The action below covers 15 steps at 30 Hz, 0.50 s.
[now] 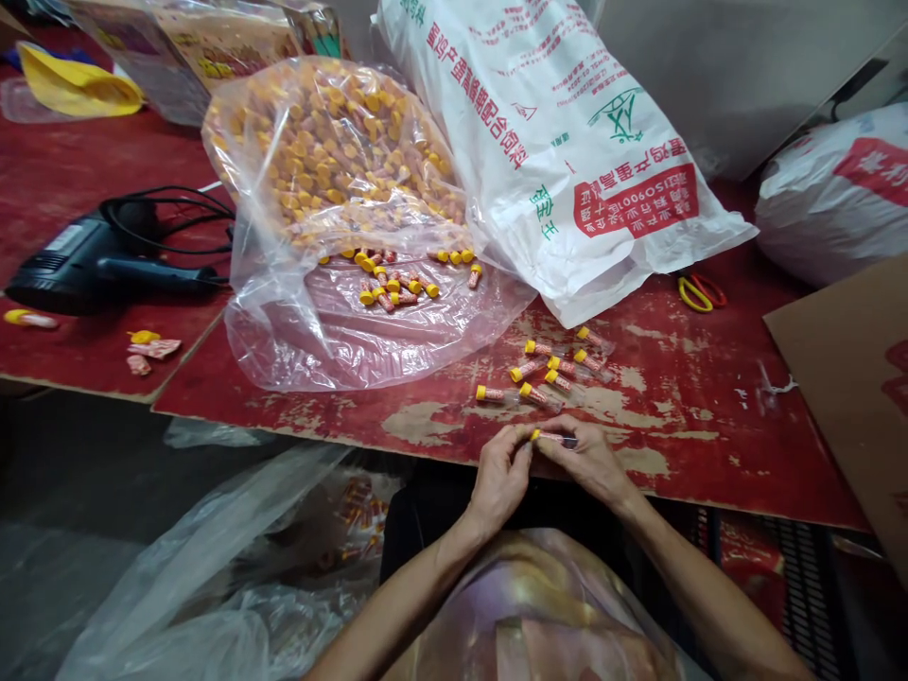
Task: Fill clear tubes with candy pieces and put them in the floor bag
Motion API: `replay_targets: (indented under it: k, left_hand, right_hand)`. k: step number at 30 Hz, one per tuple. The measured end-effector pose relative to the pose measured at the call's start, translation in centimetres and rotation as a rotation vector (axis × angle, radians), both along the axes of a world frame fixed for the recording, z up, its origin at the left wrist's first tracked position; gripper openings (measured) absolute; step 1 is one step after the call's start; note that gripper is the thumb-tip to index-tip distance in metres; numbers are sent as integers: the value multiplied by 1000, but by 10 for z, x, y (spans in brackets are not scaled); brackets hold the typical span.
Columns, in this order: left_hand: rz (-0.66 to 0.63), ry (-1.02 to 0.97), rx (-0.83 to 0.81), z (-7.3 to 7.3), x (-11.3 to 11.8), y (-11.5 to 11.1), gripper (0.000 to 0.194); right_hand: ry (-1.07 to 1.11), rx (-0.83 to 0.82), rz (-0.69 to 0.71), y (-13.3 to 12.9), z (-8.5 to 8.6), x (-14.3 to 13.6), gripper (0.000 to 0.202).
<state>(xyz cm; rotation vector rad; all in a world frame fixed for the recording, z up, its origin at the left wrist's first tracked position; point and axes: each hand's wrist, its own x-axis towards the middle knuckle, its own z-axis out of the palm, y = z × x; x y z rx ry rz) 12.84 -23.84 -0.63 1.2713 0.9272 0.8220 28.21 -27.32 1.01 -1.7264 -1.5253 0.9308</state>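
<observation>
Both my hands meet at the front edge of the red table [440,397], around one small tube with a yellow cap [550,437]. The fingers of my left hand [502,471] are pinched at its capped end. My right hand [585,462] grips the tube's other end between thumb and fingers. Just beyond my hands lie several similar yellow-capped tubes [560,366] in clear sleeves. A large clear plastic bag [284,331] full of yellow-capped tubes lies farther back on the left, with several loose tubes [397,287] at its mouth.
A heat gun [113,255] with a black cable lies at the left. A white printed sack [567,142] leans behind the tubes. Scissors [699,293] lie near the sack, and a cardboard box [847,378] stands at the right. Plastic bags [234,605] hang below the table's edge.
</observation>
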Motion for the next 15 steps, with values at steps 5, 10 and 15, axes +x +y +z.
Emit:
replay_targets:
  k: [5,10,15]
  left_hand:
    - [-20,92,104,-5,-2,4,27]
    - [-56,25,-254,-4,-10,10,24]
    - [-20,-76,-456,2,-4,17,28]
  right_hand:
    - [-718,-216,148,4,21,42,26]
    - [-965,-321,219,10,7,53,24]
    - [-801,-194,254,13,-2,66,22]
